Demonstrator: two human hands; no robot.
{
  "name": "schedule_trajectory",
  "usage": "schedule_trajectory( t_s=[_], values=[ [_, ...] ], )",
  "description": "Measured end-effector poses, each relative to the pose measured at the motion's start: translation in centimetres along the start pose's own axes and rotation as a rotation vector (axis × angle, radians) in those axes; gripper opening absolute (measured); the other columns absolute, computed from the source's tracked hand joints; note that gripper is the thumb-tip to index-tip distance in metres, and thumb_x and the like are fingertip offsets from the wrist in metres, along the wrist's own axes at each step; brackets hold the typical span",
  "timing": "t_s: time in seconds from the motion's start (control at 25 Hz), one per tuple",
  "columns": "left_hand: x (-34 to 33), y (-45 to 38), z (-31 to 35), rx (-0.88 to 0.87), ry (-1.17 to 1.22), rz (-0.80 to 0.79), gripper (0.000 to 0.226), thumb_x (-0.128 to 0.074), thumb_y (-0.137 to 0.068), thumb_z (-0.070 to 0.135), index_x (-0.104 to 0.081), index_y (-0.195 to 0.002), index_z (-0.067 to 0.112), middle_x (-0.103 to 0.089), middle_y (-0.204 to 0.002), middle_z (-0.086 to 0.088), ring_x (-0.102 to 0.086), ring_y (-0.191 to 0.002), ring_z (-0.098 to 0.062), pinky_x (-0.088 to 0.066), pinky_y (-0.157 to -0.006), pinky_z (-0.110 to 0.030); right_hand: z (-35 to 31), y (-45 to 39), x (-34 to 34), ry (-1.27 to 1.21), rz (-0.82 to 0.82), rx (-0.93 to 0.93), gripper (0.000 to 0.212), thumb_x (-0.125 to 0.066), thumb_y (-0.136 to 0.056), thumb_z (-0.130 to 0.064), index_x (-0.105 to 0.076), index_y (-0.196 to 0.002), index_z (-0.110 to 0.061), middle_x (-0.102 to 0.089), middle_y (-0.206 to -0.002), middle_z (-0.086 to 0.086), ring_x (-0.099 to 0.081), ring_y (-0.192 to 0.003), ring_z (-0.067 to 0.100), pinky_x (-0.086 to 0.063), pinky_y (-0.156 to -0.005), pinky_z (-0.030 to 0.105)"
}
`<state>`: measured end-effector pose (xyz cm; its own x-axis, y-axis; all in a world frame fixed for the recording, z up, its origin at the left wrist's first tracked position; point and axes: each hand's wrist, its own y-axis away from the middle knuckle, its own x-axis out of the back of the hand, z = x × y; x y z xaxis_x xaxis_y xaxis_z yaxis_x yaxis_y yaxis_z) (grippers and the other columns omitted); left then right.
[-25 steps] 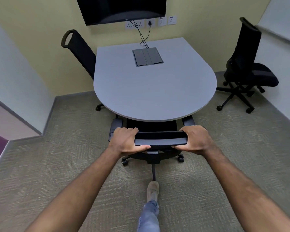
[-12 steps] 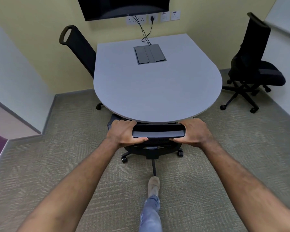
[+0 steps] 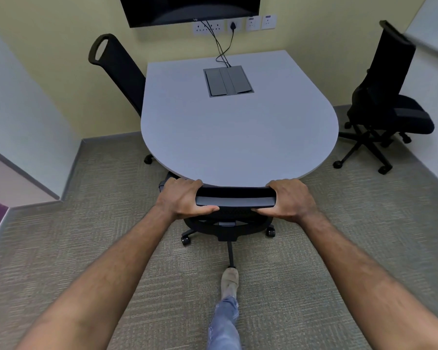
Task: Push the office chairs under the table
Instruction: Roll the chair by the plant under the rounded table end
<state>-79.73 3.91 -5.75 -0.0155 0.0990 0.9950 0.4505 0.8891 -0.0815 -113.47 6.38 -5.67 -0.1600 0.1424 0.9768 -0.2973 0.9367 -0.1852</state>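
A black office chair point(image 3: 234, 202) stands at the near rounded end of the grey table point(image 3: 238, 137). Its seat is hidden beneath the tabletop and its backrest top touches the table's edge. My left hand point(image 3: 183, 198) grips the left end of the backrest top, my right hand point(image 3: 290, 199) grips the right end. A second black chair point(image 3: 119, 69) stands at the table's left side, its seat hidden by the top. A third black chair point(image 3: 387, 102) stands apart from the table at the right, near the wall.
A grey cable box point(image 3: 228, 81) is set into the tabletop, with cables running up to wall sockets point(image 3: 208, 27) below a dark screen point(image 3: 190, 8). My foot point(image 3: 229, 281) rests on the carpet just behind the near chair's base. Walls close in left and right.
The near chair has rolled forward under the table with both hands on it; its armrests, visible before, are now hidden by the tabletop.
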Motion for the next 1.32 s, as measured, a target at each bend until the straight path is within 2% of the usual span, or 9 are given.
schedule_trajectory(
  t_s=[0.24,0.4,0.6,0.68,1.04,1.32],
  values=[
    [-0.7,-0.7,-2.2,-0.022,0.006,0.001,0.111,-0.014,-0.07,0.108,-0.068,-0.119,0.026,-0.076,-0.103,0.008,-0.07,-0.091,-0.019,-0.047,-0.075,-0.038,-1.1,-1.0,-0.6,0.049,0.01,-0.013,0.092,-0.038,-0.066,-0.106,-0.074,-0.091,-0.026,-0.07,-0.077,-0.009,-0.067,-0.072,0.019,-0.056,-0.072,0.038],
    [-0.7,-0.9,-3.5,-0.041,0.0,0.022,0.109,-0.015,-0.07,0.108,-0.067,-0.123,0.028,-0.076,-0.103,0.009,-0.07,-0.091,-0.018,-0.039,-0.07,-0.035,-1.9,-1.6,-0.8,0.043,0.025,-0.015,0.091,-0.038,-0.067,-0.107,-0.073,-0.087,-0.026,-0.069,-0.073,-0.01,-0.065,-0.068,0.018,-0.054,-0.068,0.036],
    [-0.7,-0.6,-5.1,-0.047,0.0,-0.006,0.102,-0.028,-0.074,0.103,-0.065,-0.128,0.026,-0.076,-0.105,0.006,-0.07,-0.093,-0.02,-0.048,-0.073,-0.035,-3.3,-2.3,-1.3,0.061,0.033,-0.006,0.09,-0.04,-0.068,-0.106,-0.073,-0.085,-0.024,-0.067,-0.07,-0.009,-0.064,-0.065,0.019,-0.053,-0.065,0.035],
    [-0.6,-0.6,-5.6,-0.051,-0.002,-0.009,0.101,-0.028,-0.073,0.102,-0.065,-0.128,0.025,-0.076,-0.104,0.005,-0.07,-0.092,-0.021,-0.045,-0.071,-0.035,-3.8,-2.5,-1.4,0.065,0.033,-0.006,0.089,-0.04,-0.067,-0.106,-0.072,-0.084,-0.024,-0.067,-0.07,-0.009,-0.064,-0.065,0.02,-0.052,-0.065,0.036],
    [-0.4,-0.1,-7.5,-0.076,0.028,0.014,0.092,-0.038,-0.074,0.096,-0.069,-0.117,0.021,-0.075,-0.101,0.005,-0.069,-0.087,-0.022,-0.05,-0.071,-0.037,-5.7,-3.2,-2.0,0.093,-0.012,-0.023,0.092,-0.037,-0.067,-0.107,-0.072,-0.088,-0.025,-0.067,-0.071,-0.008,-0.064,-0.067,0.02,-0.056,-0.068,0.039],
    [-0.4,0.3,-7.0,-0.097,0.032,0.046,0.086,-0.042,-0.077,0.094,-0.069,-0.113,0.021,-0.073,-0.092,0.006,-0.067,-0.077,-0.02,-0.044,-0.063,-0.034,-5.4,-2.7,-2.0,0.083,-0.009,-0.023,0.096,-0.035,-0.067,-0.108,-0.073,-0.09,-0.024,-0.068,-0.072,-0.008,-0.065,-0.068,0.02,-0.056,-0.07,0.039]
  ],
)
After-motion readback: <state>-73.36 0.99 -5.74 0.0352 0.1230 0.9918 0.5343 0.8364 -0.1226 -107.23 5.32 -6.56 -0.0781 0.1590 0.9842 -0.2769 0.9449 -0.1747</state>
